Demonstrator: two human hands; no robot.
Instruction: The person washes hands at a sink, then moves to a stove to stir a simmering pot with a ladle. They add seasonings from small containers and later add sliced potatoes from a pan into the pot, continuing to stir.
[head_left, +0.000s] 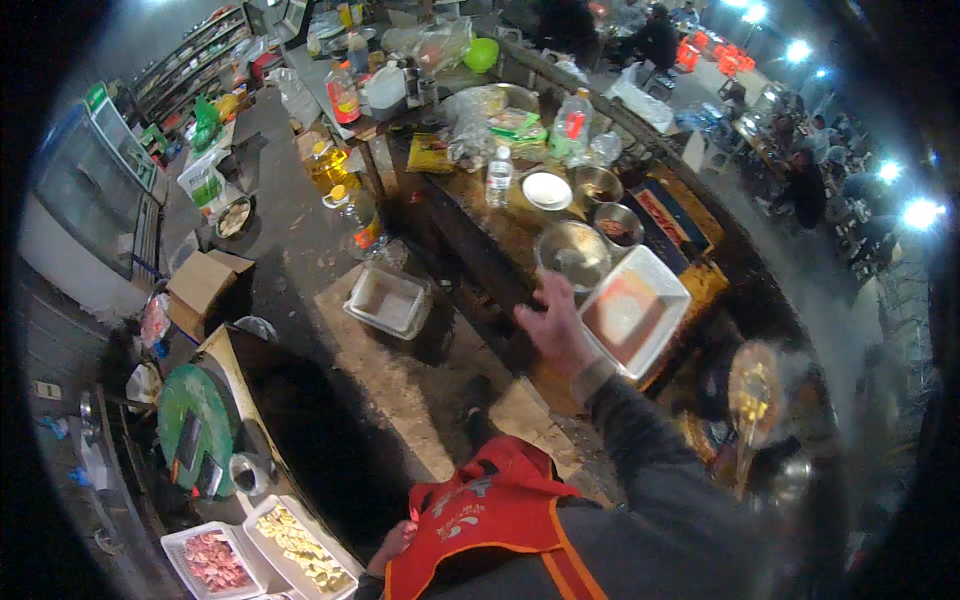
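Note:
My right hand (556, 324) reaches over the edge of the work table, fingers spread, with nothing visible in it. Close beside it lies a white rectangular tub (634, 311) with reddish residue inside. Just past the fingertips sits a steel bowl (574, 255) with something pale in it. A smaller steel bowl (619, 225) holds reddish bits. My left hand (394, 541) is low by the side of my red apron (487, 499), partly hidden by it. Whether it grips anything does not show.
At left, a round green chopping board (196, 427) carries cleavers. Below it, white baskets hold sliced meat (217, 561) and pale chunks (300, 547). Stacked tubs (388, 300) and oil bottles (330, 169) stand on the floor. A steaming pan (754, 386) is at right. People sit farther off.

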